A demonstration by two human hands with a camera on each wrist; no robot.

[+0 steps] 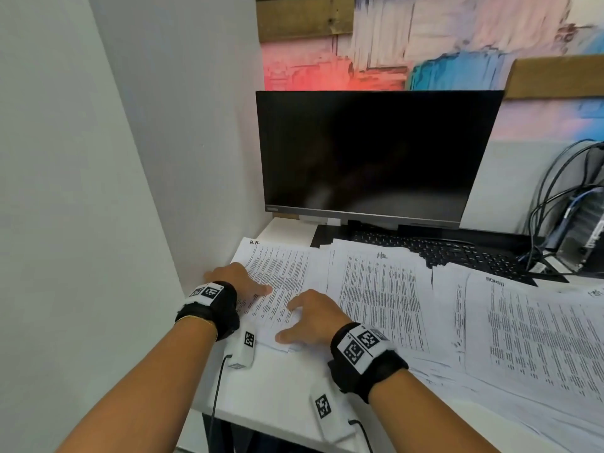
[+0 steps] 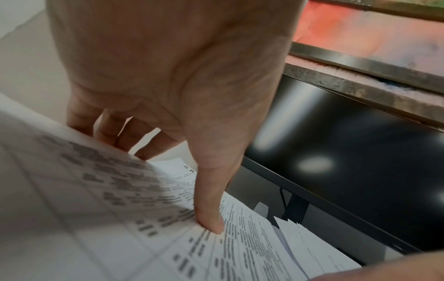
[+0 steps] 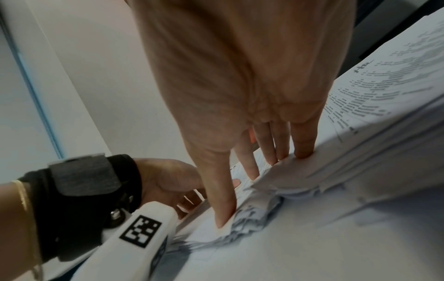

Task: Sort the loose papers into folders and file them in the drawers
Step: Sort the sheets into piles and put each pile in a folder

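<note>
Gripping left edge of H.R. paper stack point(image 1: 277, 282) at lower centre of frame: left hand point(image 1: 233, 279), thumb on top, fingers curling under edge. Right hand point(image 1: 313, 317) pressing spread fingers on same stack's near corner. More printed sheets point(image 1: 536, 331) lying fanned across white desk point(image 1: 281, 387) toward lower right, partly covering black keyboard point(image 1: 457, 253) below dark monitor point(image 1: 376, 155).
</note>
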